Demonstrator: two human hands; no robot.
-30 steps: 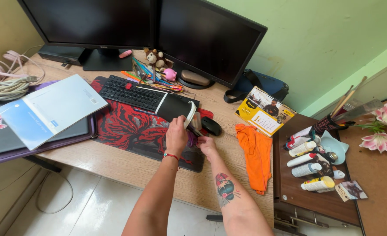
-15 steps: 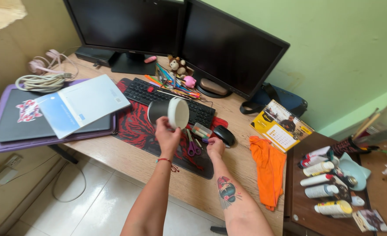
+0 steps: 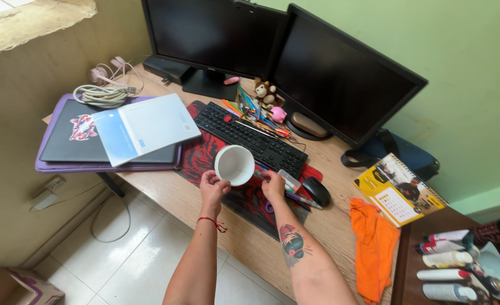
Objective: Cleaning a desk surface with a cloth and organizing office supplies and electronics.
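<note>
At the centre of the frame, the left hand [image 3: 212,189] holds a white cup [image 3: 235,165] by its lower rim, fingers clamped on it, its mouth facing the camera. The right hand [image 3: 273,184] pinches a marker [image 3: 298,199] above the red-and-black desk mat [image 3: 205,155], below the keyboard [image 3: 250,137].

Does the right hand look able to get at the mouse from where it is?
Probably yes. The right hand is by the pens, and the mouse sits just beyond them on the mat with nothing over it.
</note>
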